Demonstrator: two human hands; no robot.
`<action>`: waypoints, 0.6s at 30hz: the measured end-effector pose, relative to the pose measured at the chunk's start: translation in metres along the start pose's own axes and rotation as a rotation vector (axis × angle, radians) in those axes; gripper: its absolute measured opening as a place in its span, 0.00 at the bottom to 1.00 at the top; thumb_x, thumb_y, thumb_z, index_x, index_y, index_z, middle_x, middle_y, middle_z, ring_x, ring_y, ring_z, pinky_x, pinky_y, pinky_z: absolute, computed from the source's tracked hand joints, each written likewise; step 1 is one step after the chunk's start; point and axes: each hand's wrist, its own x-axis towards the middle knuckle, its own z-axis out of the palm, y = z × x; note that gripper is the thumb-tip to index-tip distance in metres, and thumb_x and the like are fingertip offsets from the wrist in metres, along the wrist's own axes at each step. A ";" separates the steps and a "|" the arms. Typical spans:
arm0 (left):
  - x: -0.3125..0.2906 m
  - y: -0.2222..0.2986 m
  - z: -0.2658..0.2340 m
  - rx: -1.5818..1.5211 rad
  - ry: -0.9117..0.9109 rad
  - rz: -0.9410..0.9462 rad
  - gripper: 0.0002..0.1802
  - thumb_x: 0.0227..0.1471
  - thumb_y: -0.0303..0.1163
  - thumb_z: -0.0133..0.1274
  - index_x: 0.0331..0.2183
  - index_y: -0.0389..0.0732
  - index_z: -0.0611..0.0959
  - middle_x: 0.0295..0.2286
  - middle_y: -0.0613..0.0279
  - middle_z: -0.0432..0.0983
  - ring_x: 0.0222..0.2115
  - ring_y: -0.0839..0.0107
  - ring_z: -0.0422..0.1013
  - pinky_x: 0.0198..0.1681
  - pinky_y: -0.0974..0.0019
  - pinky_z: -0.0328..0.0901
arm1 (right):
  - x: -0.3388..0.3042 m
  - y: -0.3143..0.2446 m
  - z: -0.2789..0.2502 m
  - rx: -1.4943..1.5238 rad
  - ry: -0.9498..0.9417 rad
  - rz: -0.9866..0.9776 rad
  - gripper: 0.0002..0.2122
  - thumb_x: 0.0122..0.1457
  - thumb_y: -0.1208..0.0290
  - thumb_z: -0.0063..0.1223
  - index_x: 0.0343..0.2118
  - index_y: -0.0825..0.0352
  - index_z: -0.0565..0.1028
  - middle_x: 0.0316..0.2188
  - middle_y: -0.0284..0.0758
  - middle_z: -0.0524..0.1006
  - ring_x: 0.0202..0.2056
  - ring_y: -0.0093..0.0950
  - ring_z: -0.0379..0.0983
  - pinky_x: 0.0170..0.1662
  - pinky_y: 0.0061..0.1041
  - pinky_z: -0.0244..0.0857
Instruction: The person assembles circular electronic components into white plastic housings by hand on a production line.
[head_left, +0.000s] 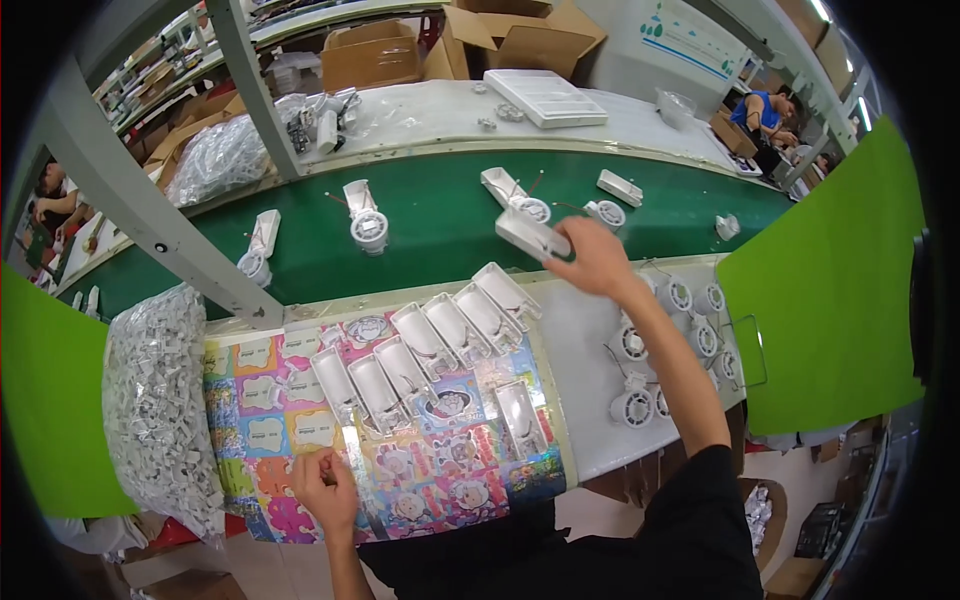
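Observation:
My right hand (597,258) reaches out over the near edge of the green belt. Its thumb and fingers grip the end of a white plastic housing (528,235), a long shallow shell. Low on the colourful printed sheet (415,510) rests my left hand (325,488), fingers curled together; what they hold, if anything, is hidden. Beyond it, several open white housings (402,370) with thin wires lie in two slanting rows. A single housing (520,418) lies apart to their right. Close behind the held housing, a white round fan unit (533,208) with a casing sits on the belt.
More fan units (369,230) with casings are spread along the green belt (430,200). Several round fan parts (632,407) stand on the right of the bench. A clear bag of small white parts (160,410) lies at left, beside a grey metal post (165,220). Co-workers sit farther off.

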 end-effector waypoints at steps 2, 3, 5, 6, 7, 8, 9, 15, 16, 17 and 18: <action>0.003 0.005 0.000 -0.033 -0.016 -0.053 0.03 0.49 0.22 0.58 0.30 0.36 0.82 0.24 0.58 0.70 0.24 0.61 0.67 0.26 0.60 0.60 | -0.036 0.002 0.005 -0.014 -0.086 0.064 0.24 0.53 0.52 0.65 0.44 0.67 0.75 0.41 0.44 0.78 0.45 0.43 0.75 0.48 0.42 0.70; 0.004 0.006 0.001 -0.030 -0.021 -0.055 0.03 0.49 0.22 0.58 0.30 0.36 0.82 0.24 0.58 0.70 0.24 0.61 0.67 0.27 0.59 0.60 | -0.050 0.000 0.010 0.005 -0.128 0.072 0.25 0.53 0.51 0.65 0.44 0.67 0.75 0.41 0.44 0.78 0.44 0.44 0.75 0.47 0.42 0.70; 0.003 0.003 0.001 -0.012 -0.016 -0.043 0.03 0.49 0.22 0.58 0.30 0.36 0.82 0.24 0.58 0.70 0.24 0.61 0.67 0.27 0.59 0.60 | -0.058 -0.009 0.009 -0.003 -0.205 0.140 0.28 0.51 0.48 0.67 0.44 0.68 0.75 0.38 0.44 0.80 0.42 0.44 0.78 0.45 0.42 0.71; 0.003 0.000 0.000 0.005 -0.009 -0.031 0.03 0.49 0.22 0.58 0.30 0.36 0.82 0.24 0.58 0.70 0.24 0.61 0.68 0.27 0.59 0.61 | -0.058 -0.010 0.005 0.082 -0.326 0.144 0.29 0.50 0.46 0.68 0.43 0.68 0.76 0.38 0.44 0.81 0.41 0.43 0.78 0.44 0.41 0.72; 0.001 0.000 -0.001 0.014 -0.008 -0.035 0.03 0.49 0.22 0.58 0.30 0.36 0.82 0.24 0.58 0.70 0.24 0.61 0.68 0.27 0.59 0.61 | -0.059 -0.008 0.002 0.164 -0.448 0.149 0.30 0.49 0.45 0.69 0.43 0.69 0.76 0.37 0.45 0.82 0.40 0.43 0.79 0.43 0.41 0.72; 0.002 0.001 0.001 0.015 -0.005 -0.016 0.03 0.49 0.22 0.58 0.30 0.36 0.82 0.24 0.58 0.70 0.24 0.61 0.67 0.28 0.59 0.60 | -0.054 0.007 -0.001 0.254 -0.476 0.157 0.31 0.48 0.45 0.70 0.43 0.70 0.77 0.36 0.44 0.82 0.40 0.42 0.80 0.44 0.40 0.73; 0.002 0.002 0.003 0.019 -0.002 0.001 0.03 0.49 0.22 0.58 0.30 0.36 0.82 0.23 0.58 0.70 0.24 0.61 0.67 0.28 0.58 0.60 | -0.043 0.025 -0.004 0.345 -0.505 0.164 0.32 0.47 0.45 0.70 0.44 0.70 0.78 0.35 0.44 0.82 0.39 0.41 0.80 0.44 0.38 0.73; 0.002 0.008 0.001 0.029 -0.029 -0.063 0.02 0.49 0.22 0.58 0.29 0.37 0.82 0.23 0.59 0.69 0.25 0.60 0.67 0.28 0.58 0.59 | 0.026 0.097 0.019 -0.333 0.156 0.287 0.31 0.51 0.52 0.68 0.56 0.61 0.73 0.55 0.48 0.74 0.53 0.47 0.75 0.53 0.44 0.71; 0.003 0.007 0.001 0.036 -0.025 -0.067 0.02 0.49 0.22 0.58 0.29 0.37 0.82 0.23 0.59 0.69 0.25 0.60 0.67 0.28 0.58 0.59 | 0.033 0.100 0.028 -0.316 0.113 0.349 0.32 0.51 0.52 0.69 0.58 0.59 0.71 0.57 0.49 0.72 0.53 0.49 0.74 0.54 0.46 0.71; 0.002 0.006 0.002 0.042 -0.016 -0.050 0.02 0.49 0.22 0.58 0.29 0.37 0.82 0.23 0.59 0.69 0.25 0.60 0.67 0.28 0.58 0.59 | 0.039 0.105 0.034 -0.299 0.070 0.410 0.34 0.51 0.52 0.69 0.60 0.56 0.69 0.59 0.49 0.70 0.53 0.51 0.74 0.54 0.47 0.71; 0.002 0.005 0.003 0.046 -0.008 -0.032 0.02 0.49 0.22 0.58 0.29 0.37 0.82 0.23 0.59 0.69 0.24 0.60 0.66 0.28 0.58 0.59 | 0.044 0.112 0.036 -0.295 0.069 0.404 0.34 0.51 0.52 0.69 0.60 0.56 0.69 0.59 0.49 0.70 0.53 0.51 0.74 0.54 0.47 0.71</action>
